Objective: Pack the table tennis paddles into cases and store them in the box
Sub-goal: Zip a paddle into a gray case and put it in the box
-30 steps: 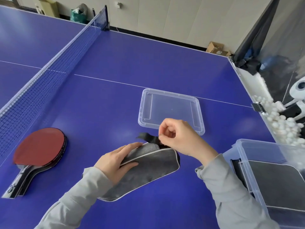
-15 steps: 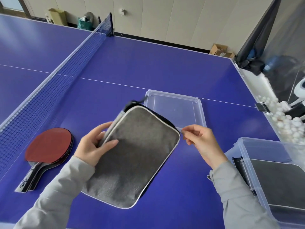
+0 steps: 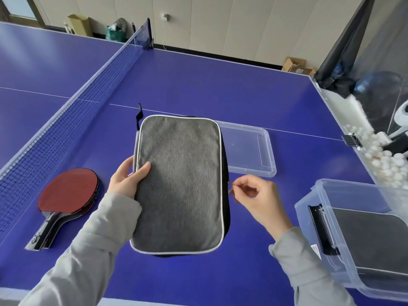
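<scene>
A grey fabric paddle case [image 3: 180, 184] with white piping is held up above the blue table, its flat face toward me. My left hand [image 3: 127, 178] grips its left edge, thumb on the front. My right hand [image 3: 256, 196] pinches the small zipper pull at the case's right edge. A stack of red-faced paddles [image 3: 66, 195] lies on the table to the left, handles toward me. The clear plastic box [image 3: 362, 239] stands at the right with a dark case inside it.
The clear box lid [image 3: 249, 149] lies flat behind the case. The net [image 3: 72, 115] runs along the left. A trough of white balls [image 3: 384, 160] lines the table's right edge. Cardboard boxes and a bag sit by the far wall.
The case was lifted off the table and turned upright to face me. My right hand slid from the case's top corner down its right edge with the zipper pull.
</scene>
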The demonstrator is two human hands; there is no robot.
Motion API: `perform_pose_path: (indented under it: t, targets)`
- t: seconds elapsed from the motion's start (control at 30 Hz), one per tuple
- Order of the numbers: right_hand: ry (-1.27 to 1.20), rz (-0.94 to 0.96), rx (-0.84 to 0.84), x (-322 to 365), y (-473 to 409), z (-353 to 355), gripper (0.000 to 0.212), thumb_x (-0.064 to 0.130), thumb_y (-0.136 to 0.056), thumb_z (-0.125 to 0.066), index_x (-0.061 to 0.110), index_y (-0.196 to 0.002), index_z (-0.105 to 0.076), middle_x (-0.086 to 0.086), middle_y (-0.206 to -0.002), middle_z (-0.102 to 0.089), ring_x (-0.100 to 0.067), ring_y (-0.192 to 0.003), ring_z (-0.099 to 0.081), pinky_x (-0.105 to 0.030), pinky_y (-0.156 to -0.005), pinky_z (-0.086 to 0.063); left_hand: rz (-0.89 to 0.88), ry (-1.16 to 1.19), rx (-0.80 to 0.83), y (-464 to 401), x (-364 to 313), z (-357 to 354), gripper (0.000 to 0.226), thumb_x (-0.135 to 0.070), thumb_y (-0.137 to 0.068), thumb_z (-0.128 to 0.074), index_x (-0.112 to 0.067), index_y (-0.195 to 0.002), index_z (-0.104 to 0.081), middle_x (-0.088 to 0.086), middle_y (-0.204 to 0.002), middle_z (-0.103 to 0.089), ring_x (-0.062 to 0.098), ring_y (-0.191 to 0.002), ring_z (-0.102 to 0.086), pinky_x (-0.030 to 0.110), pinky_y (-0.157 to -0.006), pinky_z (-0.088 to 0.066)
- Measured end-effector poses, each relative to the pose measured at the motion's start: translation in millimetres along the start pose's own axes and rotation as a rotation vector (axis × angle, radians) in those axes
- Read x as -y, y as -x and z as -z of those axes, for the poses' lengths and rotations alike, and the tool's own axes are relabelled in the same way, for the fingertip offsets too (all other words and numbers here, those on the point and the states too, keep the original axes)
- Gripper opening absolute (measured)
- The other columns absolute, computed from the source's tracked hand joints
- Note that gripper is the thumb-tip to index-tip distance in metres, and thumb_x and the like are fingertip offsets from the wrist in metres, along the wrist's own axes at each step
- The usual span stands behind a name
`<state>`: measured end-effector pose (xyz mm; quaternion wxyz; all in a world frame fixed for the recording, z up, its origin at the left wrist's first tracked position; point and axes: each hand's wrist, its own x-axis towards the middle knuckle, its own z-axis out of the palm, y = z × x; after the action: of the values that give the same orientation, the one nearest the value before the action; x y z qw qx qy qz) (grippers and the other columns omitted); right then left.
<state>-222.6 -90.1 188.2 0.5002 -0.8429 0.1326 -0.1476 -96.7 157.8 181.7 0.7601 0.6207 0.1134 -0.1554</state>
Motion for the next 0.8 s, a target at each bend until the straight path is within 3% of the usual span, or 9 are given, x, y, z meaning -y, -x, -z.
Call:
perform_pose_path:
  t: [0.1, 0.2, 0.27, 0.33, 0.43, 0.6, 0.67, 0.73, 0.8]
  targets:
    - [0.096, 0.046, -0.026, -8.4, 14.5, -3.1, 0.018, 0.001, -0.079, -0.067, 0.018, -0.074, -0.066, 0.005, -0.065, -0.069, -0.012, -0.06, -0.064, -0.025, -0.062, -0.053, 0.024, 0.024, -0.146, -5.8, 2.9, -2.7, 0.038, -0.027, -0.081, -0.071, -0.027, -0.117, -0.061, 0.003, -0.094, -0.069, 0.021, -0.073, -0.065, 0.035, -0.071, -0.053]
    - [0.131, 0.075, -0.09, -17.9, 31.6, -8.1, 0.022, -0.001, -0.078, -0.069, 0.02, -0.074, -0.064, 0.006, -0.062, -0.065, -0.007, -0.056, -0.055, -0.014, -0.058, -0.046, 0.022, 0.065, -0.274, -10.3, 8.5, -6.0, 0.041, -0.025, -0.082, -0.07, -0.022, -0.121, -0.059, -0.005, -0.087, -0.066, 0.011, -0.066, -0.06, 0.026, -0.061, -0.047]
    - [0.142, 0.093, -0.119, -22.4, 43.0, -14.6, 0.019, -0.001, -0.078, -0.069, 0.017, -0.074, -0.064, 0.006, -0.06, -0.063, -0.008, -0.055, -0.055, -0.017, -0.057, -0.047, 0.033, 0.08, -0.336, -10.2, 13.7, -9.7, 0.042, -0.024, -0.083, -0.069, -0.022, -0.124, -0.058, -0.01, -0.082, -0.062, 0.007, -0.066, -0.058, 0.023, -0.055, -0.044]
    - [0.155, 0.124, -0.149, -24.8, 53.3, -23.0, 0.015, 0.001, -0.079, -0.069, 0.014, -0.074, -0.064, 0.004, -0.06, -0.063, -0.009, -0.053, -0.056, -0.024, -0.057, -0.049, 0.06, 0.125, -0.394, -9.2, 20.7, -13.9, 0.045, -0.024, -0.084, -0.068, -0.02, -0.127, -0.055, -0.006, -0.092, -0.065, 0.011, -0.073, -0.06, 0.025, -0.064, -0.047]
    - [0.137, 0.163, -0.178, -23.5, 67.3, -38.4, 0.009, 0.007, -0.08, -0.066, 0.014, -0.075, -0.064, 0.007, -0.062, -0.062, -0.006, -0.054, -0.055, -0.022, -0.057, -0.048, 0.124, 0.162, -0.479, -4.3, 30.7, -23.6, 0.045, -0.023, -0.086, -0.065, -0.018, -0.129, -0.053, 0.006, -0.12, -0.063, 0.021, -0.092, -0.057, 0.034, -0.086, -0.047]
    - [0.071, 0.177, -0.139, -15.5, 88.1, -69.2, 0.008, 0.011, -0.082, -0.063, 0.016, -0.076, -0.063, 0.008, -0.063, -0.061, -0.006, -0.056, -0.054, -0.025, -0.055, -0.048, 0.237, 0.235, -0.646, 4.6, 37.9, -38.5, 0.049, -0.023, -0.089, -0.062, -0.014, -0.134, -0.045, 0.009, -0.128, -0.056, 0.027, -0.113, -0.055, 0.039, -0.101, -0.041]
    - [0.045, 0.167, -0.123, -12.9, 93.2, -78.6, 0.007, 0.011, -0.083, -0.063, 0.016, -0.077, -0.064, 0.008, -0.064, -0.061, -0.007, -0.057, -0.055, -0.026, -0.055, -0.049, 0.288, 0.276, -0.715, 6.7, 39.0, -42.5, 0.05, -0.023, -0.089, -0.061, -0.016, -0.135, -0.041, 0.008, -0.129, -0.054, 0.025, -0.106, -0.053, 0.035, -0.099, -0.04]
    - [0.027, 0.161, -0.13, -10.9, 95.1, -85.9, 0.007, 0.01, -0.082, -0.063, 0.015, -0.077, -0.064, 0.008, -0.064, -0.061, -0.007, -0.057, -0.056, -0.025, -0.055, -0.049, 0.312, 0.297, -0.766, 7.2, 42.0, -45.8, 0.05, -0.022, -0.09, -0.06, -0.016, -0.135, -0.039, 0.008, -0.13, -0.052, 0.019, -0.095, -0.045, 0.023, -0.086, -0.034]
    - [0.006, 0.145, -0.124, -8.6, 95.3, -92.0, 0.007, 0.01, -0.082, -0.063, 0.015, -0.077, -0.065, 0.008, -0.064, -0.062, -0.007, -0.057, -0.056, -0.025, -0.056, -0.049, 0.35, 0.3, -0.785, 8.1, 44.8, -47.6, 0.051, -0.022, -0.09, -0.06, -0.015, -0.136, -0.038, 0.005, -0.132, -0.051, 0.02, -0.1, -0.047, 0.022, -0.082, -0.031]
